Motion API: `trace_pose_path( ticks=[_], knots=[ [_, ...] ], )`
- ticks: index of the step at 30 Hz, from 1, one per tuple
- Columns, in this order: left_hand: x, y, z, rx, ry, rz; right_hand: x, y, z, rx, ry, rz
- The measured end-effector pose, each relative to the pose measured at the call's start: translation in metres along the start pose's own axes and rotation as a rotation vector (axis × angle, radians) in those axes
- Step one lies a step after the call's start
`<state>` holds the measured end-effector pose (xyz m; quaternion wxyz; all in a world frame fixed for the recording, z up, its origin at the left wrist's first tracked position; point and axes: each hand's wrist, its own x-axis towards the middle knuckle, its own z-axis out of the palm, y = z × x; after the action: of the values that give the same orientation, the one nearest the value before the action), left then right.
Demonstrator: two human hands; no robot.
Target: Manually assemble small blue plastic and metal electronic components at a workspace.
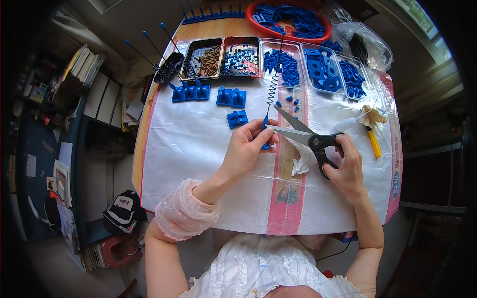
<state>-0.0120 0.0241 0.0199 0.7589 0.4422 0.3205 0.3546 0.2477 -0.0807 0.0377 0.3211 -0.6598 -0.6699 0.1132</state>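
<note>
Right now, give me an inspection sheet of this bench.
Surface: wooden table under a white woven plastic sheet with pink stripes.
Job's things: black-handled steel scissors, blades open; small blue plastic piece on a thin coiled wire spring.
Clutter: row of trays of blue plastic parts; red round basin; yellow-handled tool; white tissue; clear bag.
Grips: left hand pinches the blue piece; right hand holds the scissors' handles.
Cables: thin dark cord below the table edge.
Surroundings: stacked papers left; dark cap on the floor.
</note>
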Motion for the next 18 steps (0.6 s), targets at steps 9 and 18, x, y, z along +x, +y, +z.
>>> trace_pose_path(
  ticks=[9, 18],
  knots=[
    [0.0, 0.005, 0.01, -0.035, 0.114, -0.002, 0.0, 0.002, -0.002, 0.015, 0.061, 0.011],
    [0.001, 0.004, -0.002, -0.053, 0.04, -0.027, 0.0, 0.006, 0.0, 0.046, 0.147, -0.008]
  ],
)
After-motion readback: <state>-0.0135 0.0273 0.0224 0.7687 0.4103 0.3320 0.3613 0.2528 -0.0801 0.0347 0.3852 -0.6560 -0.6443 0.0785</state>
